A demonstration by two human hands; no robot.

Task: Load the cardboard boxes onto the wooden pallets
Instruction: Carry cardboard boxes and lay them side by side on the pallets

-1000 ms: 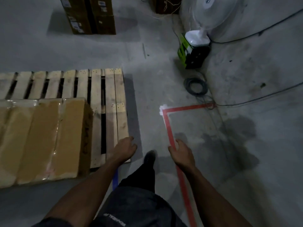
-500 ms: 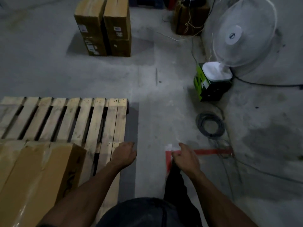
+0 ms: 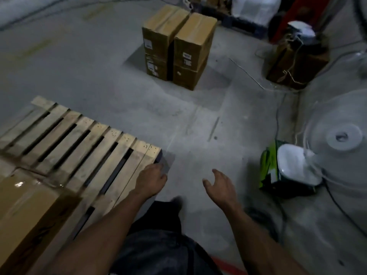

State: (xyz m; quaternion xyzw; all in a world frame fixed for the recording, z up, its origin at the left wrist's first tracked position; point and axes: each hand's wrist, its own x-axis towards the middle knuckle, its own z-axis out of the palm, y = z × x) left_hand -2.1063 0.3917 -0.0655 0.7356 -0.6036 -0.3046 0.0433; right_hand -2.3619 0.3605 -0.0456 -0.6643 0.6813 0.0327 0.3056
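We carry nothing: our left hand hangs loosely curled over the wooden pallet's right edge, and our right hand hangs with its fingers spread and relaxed, likely freed for the next lift. One cardboard box lies on the pallet's near left part, leaving bare slats beyond it. The stacked boxes wait on the floor well ahead. Bare concrete between offers a walking lane; the fan and cables crowd its right side.
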